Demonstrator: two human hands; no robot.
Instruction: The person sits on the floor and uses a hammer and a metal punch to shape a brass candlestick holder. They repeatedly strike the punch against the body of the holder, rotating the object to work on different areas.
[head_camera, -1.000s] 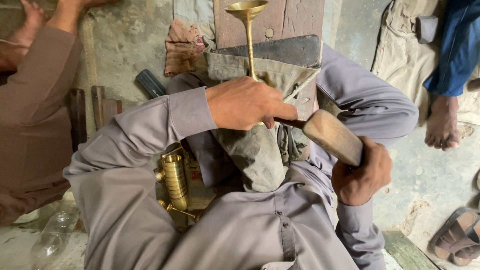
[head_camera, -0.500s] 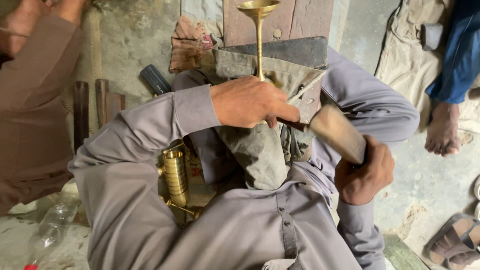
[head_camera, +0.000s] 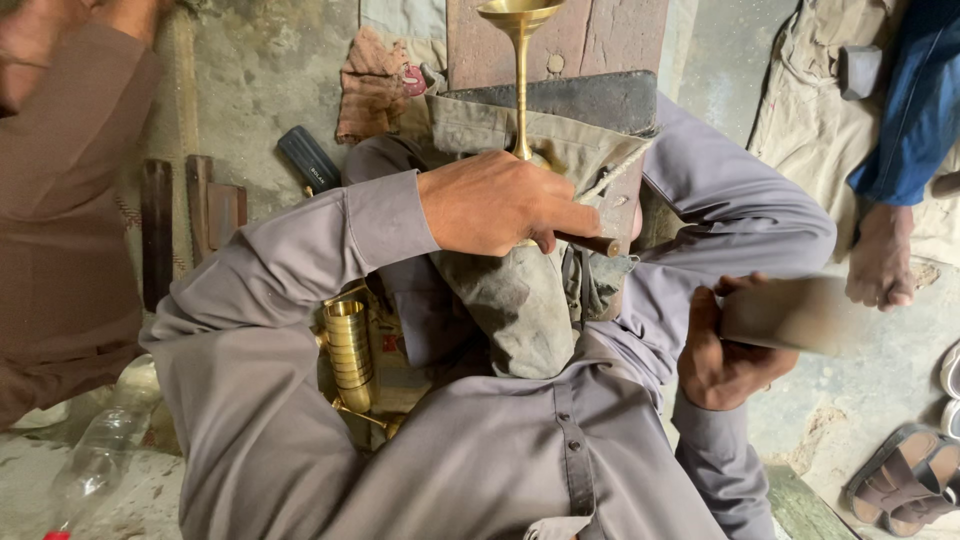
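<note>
Here the left hand (head_camera: 500, 205) was closed tight around the thin stem of a brass goblet (head_camera: 520, 60), pressing it onto the cloth-covered wooden block (head_camera: 560, 100) so it stayed put. The right hand (head_camera: 725, 350) gripped a wooden mallet (head_camera: 790, 315), blurred and out to the side. A second before, the mallet sat closer to the goblet. Stacked brass cups (head_camera: 350, 345) stood on the floor under the left arm.

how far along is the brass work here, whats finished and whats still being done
Seemingly done: a stack of brass cups stands by the knee. In hand: the left hand grips a dark tool over a cloth pad, against the base of a brass goblet; the right hand holds a wooden block, blurred. Left: the goblet itself; how finished it is can't be told.
</note>
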